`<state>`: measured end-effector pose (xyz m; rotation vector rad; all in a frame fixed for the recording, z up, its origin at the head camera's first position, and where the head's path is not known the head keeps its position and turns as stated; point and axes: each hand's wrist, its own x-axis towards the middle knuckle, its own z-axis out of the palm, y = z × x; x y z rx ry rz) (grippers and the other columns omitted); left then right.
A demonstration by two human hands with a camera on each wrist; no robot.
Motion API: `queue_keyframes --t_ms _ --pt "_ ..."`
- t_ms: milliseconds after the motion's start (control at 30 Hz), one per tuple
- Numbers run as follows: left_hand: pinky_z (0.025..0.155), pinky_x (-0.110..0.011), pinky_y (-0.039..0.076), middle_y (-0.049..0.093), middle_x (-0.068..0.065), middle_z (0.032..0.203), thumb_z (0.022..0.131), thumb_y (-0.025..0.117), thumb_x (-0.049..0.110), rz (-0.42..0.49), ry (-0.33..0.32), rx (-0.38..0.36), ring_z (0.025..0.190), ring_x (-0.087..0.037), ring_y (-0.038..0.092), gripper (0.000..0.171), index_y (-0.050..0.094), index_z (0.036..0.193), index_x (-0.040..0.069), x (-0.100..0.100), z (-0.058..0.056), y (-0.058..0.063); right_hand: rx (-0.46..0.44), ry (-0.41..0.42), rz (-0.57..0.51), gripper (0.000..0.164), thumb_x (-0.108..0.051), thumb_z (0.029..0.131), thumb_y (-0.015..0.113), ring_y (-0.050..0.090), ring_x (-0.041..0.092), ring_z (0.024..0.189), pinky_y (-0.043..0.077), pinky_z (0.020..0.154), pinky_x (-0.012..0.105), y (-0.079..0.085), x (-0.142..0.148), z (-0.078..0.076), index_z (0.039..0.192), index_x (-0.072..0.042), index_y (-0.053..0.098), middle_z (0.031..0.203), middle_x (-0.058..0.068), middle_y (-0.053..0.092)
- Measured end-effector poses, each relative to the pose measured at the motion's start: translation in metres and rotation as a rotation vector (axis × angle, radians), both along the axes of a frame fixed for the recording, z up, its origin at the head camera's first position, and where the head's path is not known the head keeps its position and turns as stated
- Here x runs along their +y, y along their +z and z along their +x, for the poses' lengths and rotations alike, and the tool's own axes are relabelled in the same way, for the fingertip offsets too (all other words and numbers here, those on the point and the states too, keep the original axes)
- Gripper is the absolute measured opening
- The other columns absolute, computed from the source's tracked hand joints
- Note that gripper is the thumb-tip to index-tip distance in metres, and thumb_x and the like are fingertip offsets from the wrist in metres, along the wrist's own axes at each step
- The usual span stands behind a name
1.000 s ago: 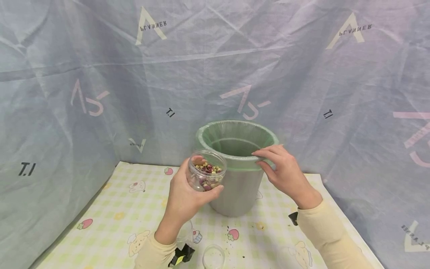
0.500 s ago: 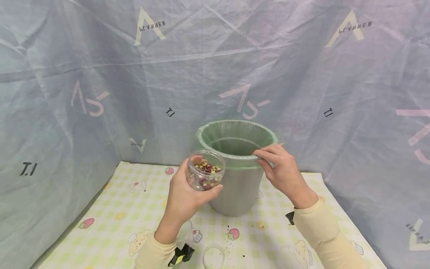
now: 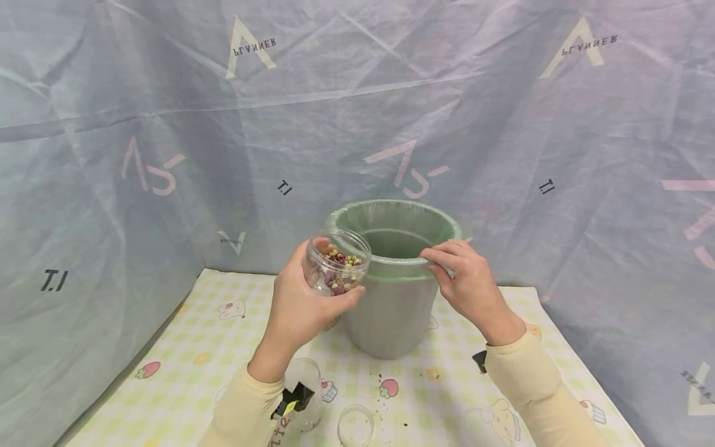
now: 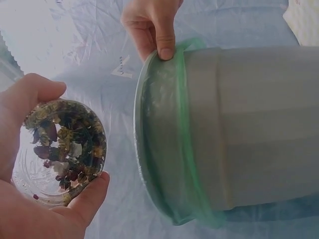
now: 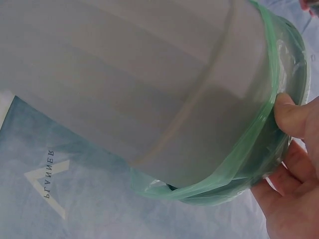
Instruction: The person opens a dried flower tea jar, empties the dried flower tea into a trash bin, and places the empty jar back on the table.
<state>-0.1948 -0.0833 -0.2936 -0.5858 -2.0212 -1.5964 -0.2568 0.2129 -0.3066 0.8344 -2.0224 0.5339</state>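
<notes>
A clear plastic jar (image 3: 338, 264) is gripped by my left hand (image 3: 301, 295), its open mouth tilted toward the bin. Dried flowers and leaves (image 4: 62, 149), dark red and yellow-green, lie along its side and bottom. A grey trash bin (image 3: 391, 316) stands upright in front of me, lined with a green bag (image 4: 185, 129) folded over the rim. The jar overlaps the bin's near left rim in the head view. My right hand (image 3: 469, 288) pinches the bin's rim and bag on the right, thumb (image 5: 289, 114) outside and fingers over the edge.
Under my left wrist stands a clear container (image 3: 306, 397). A clear round lid (image 3: 355, 426) lies near the front edge, with dark crumbs beside it on the checkered tablecloth (image 3: 234, 341). A grey-blue curtain (image 3: 279, 136) hangs close behind the bin.
My left hand has raised the jar slightly and shifted it left, beside the bin's rim. More of the clear container below now shows. My right hand keeps its hold on the rim.
</notes>
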Motion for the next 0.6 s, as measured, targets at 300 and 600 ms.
queue_keyframes --t_ms 300,600 --pt "0.087 -0.039 0.055 0.065 0.006 0.120 0.070 0.095 0.024 -0.090 0.082 0.018 0.104 -0.012 0.064 0.077 0.055 0.135 0.020 -0.003 -0.009 0.014 -0.009 -0.013 0.003 0.030 0.007 0.081 0.082 0.066 0.030 0.102 0.055 0.089 0.048 0.000 -0.001 0.002 0.109 -0.006 0.079 0.103 0.008 0.074" --pt "0.077 -0.039 0.054 0.067 0.006 0.114 0.070 0.094 0.030 -0.150 0.130 0.059 0.094 -0.015 0.063 0.077 0.055 0.135 0.020 -0.004 -0.018 0.030 -0.003 -0.034 0.007 0.030 0.006 0.081 0.083 0.066 0.031 0.101 0.056 0.089 0.049 0.001 -0.003 0.003 0.108 -0.006 0.079 0.104 0.009 0.074"
